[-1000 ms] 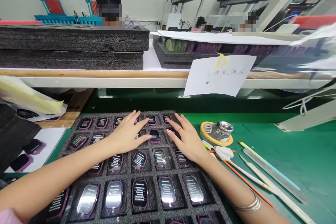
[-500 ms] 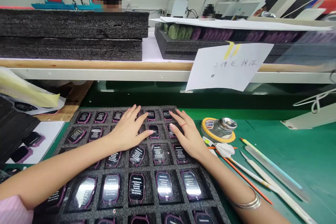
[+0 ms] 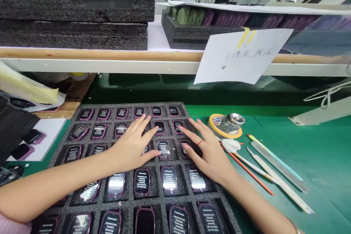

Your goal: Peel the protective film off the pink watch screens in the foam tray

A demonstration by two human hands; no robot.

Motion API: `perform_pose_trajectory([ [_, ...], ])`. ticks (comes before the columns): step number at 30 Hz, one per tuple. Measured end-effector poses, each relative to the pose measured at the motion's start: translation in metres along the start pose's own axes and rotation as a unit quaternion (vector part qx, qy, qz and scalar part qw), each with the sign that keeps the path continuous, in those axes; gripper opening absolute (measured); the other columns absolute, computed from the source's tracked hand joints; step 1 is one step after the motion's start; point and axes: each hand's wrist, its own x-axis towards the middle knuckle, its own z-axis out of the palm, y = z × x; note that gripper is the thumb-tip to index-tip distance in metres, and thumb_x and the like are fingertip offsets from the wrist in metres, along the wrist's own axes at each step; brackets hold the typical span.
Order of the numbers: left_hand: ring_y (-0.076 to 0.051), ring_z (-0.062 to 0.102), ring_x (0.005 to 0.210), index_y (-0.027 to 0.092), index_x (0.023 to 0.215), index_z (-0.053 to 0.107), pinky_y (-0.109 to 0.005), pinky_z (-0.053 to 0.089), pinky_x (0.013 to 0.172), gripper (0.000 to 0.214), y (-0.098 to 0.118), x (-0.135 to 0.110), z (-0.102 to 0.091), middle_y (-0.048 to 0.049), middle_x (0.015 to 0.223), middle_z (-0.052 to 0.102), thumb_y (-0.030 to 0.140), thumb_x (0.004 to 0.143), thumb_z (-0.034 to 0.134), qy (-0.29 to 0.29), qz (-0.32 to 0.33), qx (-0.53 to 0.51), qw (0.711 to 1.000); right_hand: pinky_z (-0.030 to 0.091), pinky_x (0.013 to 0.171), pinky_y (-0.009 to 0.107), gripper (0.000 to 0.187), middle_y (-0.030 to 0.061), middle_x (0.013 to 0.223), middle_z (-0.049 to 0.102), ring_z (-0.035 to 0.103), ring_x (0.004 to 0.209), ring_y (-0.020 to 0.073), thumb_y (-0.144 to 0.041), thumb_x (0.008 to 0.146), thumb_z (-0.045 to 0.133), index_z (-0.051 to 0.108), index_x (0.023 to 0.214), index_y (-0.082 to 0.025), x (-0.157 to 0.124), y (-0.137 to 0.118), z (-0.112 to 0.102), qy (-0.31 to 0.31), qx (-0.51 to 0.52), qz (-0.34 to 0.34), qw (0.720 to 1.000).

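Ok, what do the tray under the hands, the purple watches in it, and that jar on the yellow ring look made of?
The tray: dark grey foam, rough, speckled, matte, cut into pockets. The watches: glossy glass-like faces showing glare; purple cases could be plastic or coated metal, can't tell. The jar: probably clear glass, with a polished metal cap, going by its mirror shine.

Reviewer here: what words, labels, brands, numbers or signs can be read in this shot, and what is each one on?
Paper note on the shelf edge: handwritten Chinese characters, too blurred to quote.
Smartwatch screens in the foam tray: several lines of small white text on black, too blurred to read reliably.
Label on the yellow tape roll: too small to read.
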Motion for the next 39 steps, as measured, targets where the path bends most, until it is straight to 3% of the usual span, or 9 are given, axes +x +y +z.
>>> perform_pose_trajectory([
  [6, -0.036, 0.011, 0.155, 0.017, 0.153, 0.039, -0.060, 0.024, 0.122, 0.070, 0.000, -0.009, -0.012, -0.0185, 0.165, 0.022, 0.060, 0.098, 0.048, 0.003, -0.006, 0.034, 0.999, 0.030, 0.121, 0.061, 0.057, 0.0116, 0.162, 0.036, 0.027, 0.153, 0.0332, -0.044, 0.101, 0.046, 0.036, 0.154, -0.027, 0.000, 0.002, 0.002, 0.012, 0.047, 0.036, 0.998],
  [12, -0.033, 0.016, 0.154, 0.024, 0.153, 0.038, -0.059, 0.028, 0.121, 0.065, -0.019, -0.045, -0.029, -0.0120, 0.164, 0.028, 0.060, 0.099, 0.043, -0.010, -0.079, 0.050, 0.996, 0.029, 0.120, 0.064, 0.060, 0.0121, 0.163, 0.033, 0.025, 0.153, 0.0351, -0.047, 0.101, 0.045, 0.032, 0.157, -0.029, -0.002, 0.001, 0.000, -0.012, 0.053, 0.046, 0.997],
  [19, -0.033, 0.021, 0.153, 0.020, 0.152, 0.041, -0.058, 0.028, 0.122, 0.063, -0.028, -0.071, -0.031, -0.0134, 0.162, 0.033, 0.058, 0.100, 0.042, -0.003, -0.113, 0.057, 0.992, 0.027, 0.118, 0.068, 0.061, 0.0146, 0.165, 0.029, 0.020, 0.154, 0.0390, -0.056, 0.098, 0.047, 0.042, 0.154, -0.030, 0.035, -0.054, 0.004, -0.095, 0.047, -0.102, 0.989],
  [24, -0.036, 0.020, 0.153, 0.018, 0.150, 0.044, -0.061, 0.026, 0.121, 0.064, -0.029, -0.078, -0.031, -0.0165, 0.161, 0.033, 0.058, 0.100, 0.045, 0.020, -0.097, 0.094, 0.991, 0.025, 0.117, 0.070, 0.064, 0.0186, 0.163, 0.031, 0.023, 0.153, 0.0418, -0.062, 0.097, 0.045, 0.050, 0.149, -0.025, 0.060, -0.077, 0.021, -0.135, 0.028, -0.135, 0.981],
  [32, -0.039, 0.020, 0.152, 0.019, 0.148, 0.048, -0.064, 0.027, 0.120, 0.063, -0.036, -0.083, -0.026, -0.0188, 0.162, 0.031, 0.057, 0.098, 0.048, 0.019, -0.097, 0.076, 0.992, 0.033, 0.118, 0.065, 0.062, 0.0195, 0.158, 0.041, 0.033, 0.150, 0.0377, -0.053, 0.100, 0.044, 0.047, 0.149, -0.016, 0.065, -0.072, 0.021, -0.091, 0.010, -0.138, 0.986],
  [39, -0.039, 0.024, 0.151, 0.012, 0.149, 0.045, -0.062, 0.026, 0.121, 0.068, -0.046, -0.078, -0.036, -0.0214, 0.159, 0.035, 0.058, 0.099, 0.044, 0.048, -0.125, 0.104, 0.986, 0.034, 0.117, 0.064, 0.069, 0.0232, 0.157, 0.041, 0.033, 0.149, 0.0415, -0.059, 0.099, 0.041, 0.045, 0.151, -0.013, 0.080, -0.064, 0.037, -0.100, -0.035, -0.140, 0.985],
])
